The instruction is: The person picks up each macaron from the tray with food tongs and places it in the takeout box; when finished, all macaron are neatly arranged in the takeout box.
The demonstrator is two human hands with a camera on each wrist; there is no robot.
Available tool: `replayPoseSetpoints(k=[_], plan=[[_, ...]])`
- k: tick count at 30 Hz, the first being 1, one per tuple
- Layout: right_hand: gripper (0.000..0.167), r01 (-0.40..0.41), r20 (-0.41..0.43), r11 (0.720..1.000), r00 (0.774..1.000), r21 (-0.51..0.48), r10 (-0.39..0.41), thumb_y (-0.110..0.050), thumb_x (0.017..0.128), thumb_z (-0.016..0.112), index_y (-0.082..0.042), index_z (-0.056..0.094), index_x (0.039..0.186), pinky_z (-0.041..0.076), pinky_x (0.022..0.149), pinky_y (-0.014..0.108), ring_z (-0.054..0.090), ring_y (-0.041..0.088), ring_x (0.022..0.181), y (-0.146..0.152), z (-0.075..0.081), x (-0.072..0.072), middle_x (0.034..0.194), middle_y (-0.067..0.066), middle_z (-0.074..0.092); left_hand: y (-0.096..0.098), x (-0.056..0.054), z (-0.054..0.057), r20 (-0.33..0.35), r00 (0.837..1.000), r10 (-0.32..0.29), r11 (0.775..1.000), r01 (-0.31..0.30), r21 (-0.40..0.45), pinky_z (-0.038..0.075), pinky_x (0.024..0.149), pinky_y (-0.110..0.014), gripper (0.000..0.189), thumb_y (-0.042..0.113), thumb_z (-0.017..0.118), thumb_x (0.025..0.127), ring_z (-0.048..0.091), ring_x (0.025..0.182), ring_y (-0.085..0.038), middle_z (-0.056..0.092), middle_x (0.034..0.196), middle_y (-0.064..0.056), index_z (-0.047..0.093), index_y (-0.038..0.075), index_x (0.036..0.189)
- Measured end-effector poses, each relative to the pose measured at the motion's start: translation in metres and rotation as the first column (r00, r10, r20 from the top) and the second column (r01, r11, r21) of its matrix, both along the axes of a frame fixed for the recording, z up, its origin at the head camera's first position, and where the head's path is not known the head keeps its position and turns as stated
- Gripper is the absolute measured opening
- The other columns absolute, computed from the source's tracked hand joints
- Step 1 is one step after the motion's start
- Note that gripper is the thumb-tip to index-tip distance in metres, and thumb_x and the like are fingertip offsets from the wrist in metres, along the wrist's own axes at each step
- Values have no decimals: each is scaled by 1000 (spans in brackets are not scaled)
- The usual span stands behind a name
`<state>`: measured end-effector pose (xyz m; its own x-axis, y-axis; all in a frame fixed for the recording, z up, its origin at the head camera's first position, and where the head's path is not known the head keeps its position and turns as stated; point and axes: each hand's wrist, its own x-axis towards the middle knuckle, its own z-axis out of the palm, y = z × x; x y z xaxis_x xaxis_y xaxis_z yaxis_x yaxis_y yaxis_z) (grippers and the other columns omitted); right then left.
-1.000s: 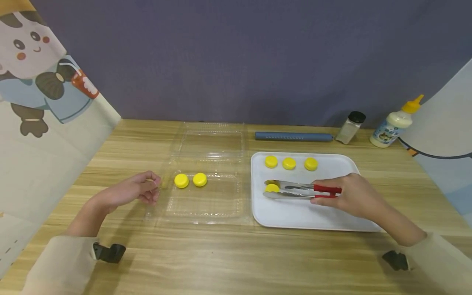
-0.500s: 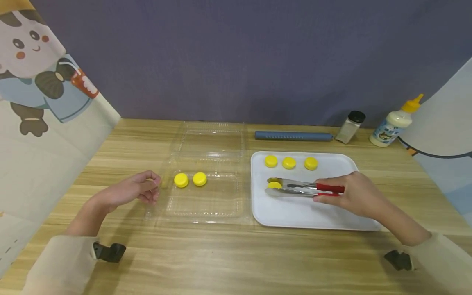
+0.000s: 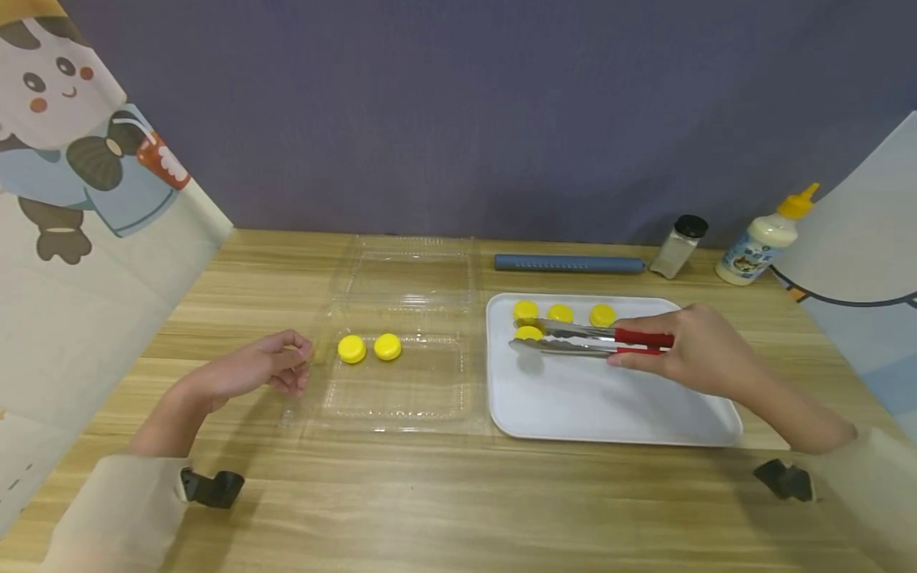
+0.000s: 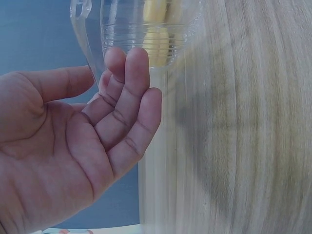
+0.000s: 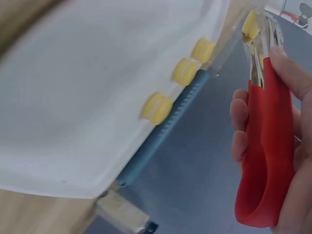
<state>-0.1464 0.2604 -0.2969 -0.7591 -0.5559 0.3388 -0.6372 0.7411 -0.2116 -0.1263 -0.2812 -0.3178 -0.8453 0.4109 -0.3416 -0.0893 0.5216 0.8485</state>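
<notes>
My right hand grips red-handled metal tongs whose tips pinch a yellow macaron. That macaron is held above the white tray, its shadow below it. Three more macarons sit in a row along the tray's far side, partly behind the tongs in the head view. At left, an open clear plastic clamshell container lies flat with two macarons side by side in its near half. My left hand pinches the container's left rim between thumb and index finger; the index is partly hidden.
Behind the tray lies a blue stick-shaped box. A black-capped jar and a squeeze bottle with a yellow nozzle stand at the back right. A dark cloth wall rises along the table's back edge.
The tongs have closed on the macaron at the tray's left and lifted it off the tray. My right hand has risen with it. The left hand stays at the container's rim.
</notes>
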Motion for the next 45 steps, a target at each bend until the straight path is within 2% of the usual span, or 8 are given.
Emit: replayPoseSetpoints(k=[7,10,18,22,26,31,37,45], plan=[[44,-50,-16,999,999,20,50,-29,72,93,-8,80,108,29,41,22,30,-5,44,-22,21,-7,85,2,77,1,1,1,1,1000,2,1000,-2,3,54,84,-34,25,16,36,111,62,89,-25,57,93,-9,44,-7,120],[41,-69,-21,997,997,41,69,-32,74,91,-10,81,107,29,42,23,31,-4,45,-33,27,-9,89,2,78,1,1,1,-1,1000,1,1000,-1,0,54,84,-34,25,16,36,110,62,89,-26,57,93,-9,43,-6,120],[47,-77,79,989,995,123,68,-46,81,85,-10,80,111,30,46,27,38,5,48,-69,39,-16,67,-6,68,1,1,0,-6,1000,1,1000,-1,-2,54,86,-35,25,16,36,111,63,91,-27,56,92,-8,44,-6,119],[47,-97,118,985,990,143,81,-47,83,83,-10,79,113,36,47,29,44,6,49,-86,38,-22,64,-7,66,1,1,0,-4,1000,5,1000,-5,1,54,86,-35,25,16,36,111,63,90,-27,57,92,-9,44,-6,119],[47,-112,135,981,987,159,91,-46,83,83,-10,79,112,43,50,30,50,7,51,-104,34,-28,73,-2,71,1,1,-1,-6,1000,4,1000,-4,3,54,86,-36,25,17,36,111,63,90,-27,57,93,-9,44,-6,119],[46,-112,157,972,984,207,80,-46,83,83,-11,79,112,42,50,30,51,11,55,-124,28,-32,72,-2,69,0,1,-1,-5,1000,-1,1000,1,-1,54,86,-36,26,18,36,111,63,90,-27,57,93,-10,44,-6,119],[36,-117,133,962,987,246,86,-44,83,83,-15,80,104,45,50,32,56,13,58,-139,23,-33,72,-4,69,0,1,-1,-2,1000,-4,1000,4,14,54,84,-34,26,17,35,111,63,89,-26,57,93,-9,43,-6,120],[35,-99,134,950,989,297,61,-46,84,82,-15,79,98,45,50,32,57,12,58,-154,21,-33,71,-5,66,-1,1,-2,-2,1000,-4,1000,4,20,54,83,-35,24,15,35,111,63,88,-26,57,93,-9,42,-6,120]])
